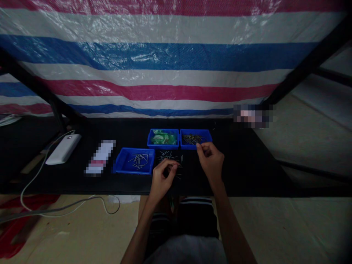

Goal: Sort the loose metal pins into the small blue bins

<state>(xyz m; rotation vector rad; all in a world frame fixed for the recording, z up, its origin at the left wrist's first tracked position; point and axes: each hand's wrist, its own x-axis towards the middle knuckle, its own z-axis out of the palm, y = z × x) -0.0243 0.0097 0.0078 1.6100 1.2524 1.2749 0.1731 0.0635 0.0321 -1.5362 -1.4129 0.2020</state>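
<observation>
In the head view, the left hand (pixel 161 176) curls beside loose metal pins (pixel 165 154) near the middle of the black worktop (pixel 247 172); its grip is drawn nearly closed, and I cannot tell whether a pin is between thumb and forefinger. The right hand (pixel 212 161) is bunched at the near right corner of the pin-filled blue tray (pixel 195 132), its hold equally unclear. The step in hand looks like handling pins singly; the next move calls for a fine fingertip pinch.

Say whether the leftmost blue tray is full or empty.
Neither, only partly filled: in the leftmost blue tray, thin pin-like pieces lie scattered, with bare blue bottom showing around them.
</observation>
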